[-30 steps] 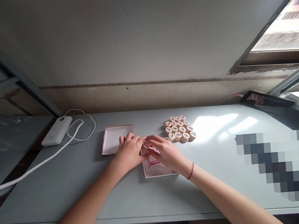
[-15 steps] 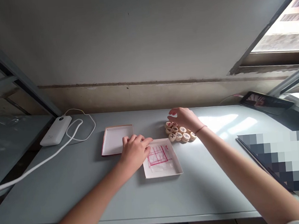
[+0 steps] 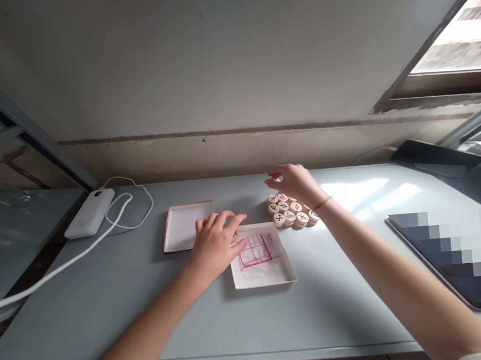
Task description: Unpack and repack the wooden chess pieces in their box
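The left hand (image 3: 217, 242) is spreading itself over the box (image 3: 287, 257), fingers fanning out, thumb poking above the near side; it's looking loose, gripping nothing that I'm seeing. The right hand (image 3: 295, 182) is hovering over the far side of the pieces (image 3: 289, 217), thumb and fingers curling toward one another, with something pale peeking out between them. Is it pinching a piece? I can't tell!

Those pieces, round and wooden, are sitting in a tight cluster directly below the right hand, right of the left hand and just beyond the box's far right corner. One more piece (image 3: 234, 237) is showing in the box's far left corner, right by the left fingers, which are covering most of it. The right hand and wrist are hiding the cluster's back rows, and the red and black characters are coming through too small to read.

In the box, a sheet (image 3: 255, 251) with pink lines is lying flat. The lid (image 3: 181, 229) is resting to the left, the left hand blocking its near right corner. Farther left, a power bank (image 3: 89, 215) is lying on the tabletop (image 3: 235, 327), a white cable (image 3: 36, 285) running off-frame. At right, pixelation is masking a dark-edged item (image 3: 433, 266), and a window (image 3: 463, 40) is glaring, cut off by the frame.
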`<act>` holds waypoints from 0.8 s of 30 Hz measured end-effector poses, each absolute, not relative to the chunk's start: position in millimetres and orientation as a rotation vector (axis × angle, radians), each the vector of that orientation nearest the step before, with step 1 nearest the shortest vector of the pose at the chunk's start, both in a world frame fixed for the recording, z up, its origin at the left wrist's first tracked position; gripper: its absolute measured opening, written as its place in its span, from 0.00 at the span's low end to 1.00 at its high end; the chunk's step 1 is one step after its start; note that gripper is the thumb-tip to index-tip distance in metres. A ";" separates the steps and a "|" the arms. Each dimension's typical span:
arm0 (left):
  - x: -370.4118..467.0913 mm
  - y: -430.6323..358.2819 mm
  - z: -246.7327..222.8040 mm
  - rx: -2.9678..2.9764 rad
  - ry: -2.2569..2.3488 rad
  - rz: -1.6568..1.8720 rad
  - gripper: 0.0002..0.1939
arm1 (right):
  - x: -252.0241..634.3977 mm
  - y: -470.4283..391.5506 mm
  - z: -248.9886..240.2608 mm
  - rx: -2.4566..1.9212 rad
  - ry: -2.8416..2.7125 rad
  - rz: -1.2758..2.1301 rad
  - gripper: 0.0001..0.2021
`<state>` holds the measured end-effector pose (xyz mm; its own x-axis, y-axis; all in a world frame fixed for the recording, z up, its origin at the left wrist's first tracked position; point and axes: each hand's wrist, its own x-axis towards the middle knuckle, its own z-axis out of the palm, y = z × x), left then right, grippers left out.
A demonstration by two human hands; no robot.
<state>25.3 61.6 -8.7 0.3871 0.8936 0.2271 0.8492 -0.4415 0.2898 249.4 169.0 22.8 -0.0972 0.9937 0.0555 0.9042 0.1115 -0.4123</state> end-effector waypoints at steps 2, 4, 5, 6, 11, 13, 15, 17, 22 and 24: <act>26.8 64.0 -4.5 2.494 1.506 0.675 0.24 | 241.6 144.2 28.1 -1.614 -1.946 0.669 0.14; 30.8 66.5 -1.3 2.455 1.370 0.824 0.25 | 232.5 117.7 30.0 -1.428 -1.885 0.949 0.15; 33.5 67.5 -0.4 2.426 1.305 0.886 0.24 | 228.2 105.9 29.5 -1.356 -1.865 1.055 0.15; 36.4 68.0 0.0 2.397 1.253 0.935 0.22 | 224.5 95.8 28.1 -1.303 -1.834 1.125 0.15; 45.2 65.1 -5.4 2.310 1.196 0.996 0.15 | 221.3 75.5 11.9 -1.214 -1.632 1.284 0.16; 44.3 62.8 -9.7 2.293 1.215 0.970 0.14 | 225.1 76.0 4.3 -1.216 -1.576 1.280 0.16; 42.3 61.4 -14.0 2.317 1.231 0.919 0.10 | 228.9 76.7 -2.5 -1.232 -1.552 1.221 0.16; 40.4 61.2 -17.6 2.402 1.262 0.840 0.05 | 231.3 76.0 -7.9 -1.228 -1.585 1.152 0.14; 38.7 63.7 -21.8 2.571 1.432 0.620 0.03 | 228.8 68.8 -13.5 -1.225 -1.834 0.973 0.10; 38.1 64.3 -21.8 2.575 1.451 0.588 0.03 | 224.8 65.5 -13.7 -1.249 -1.953 0.812 0.10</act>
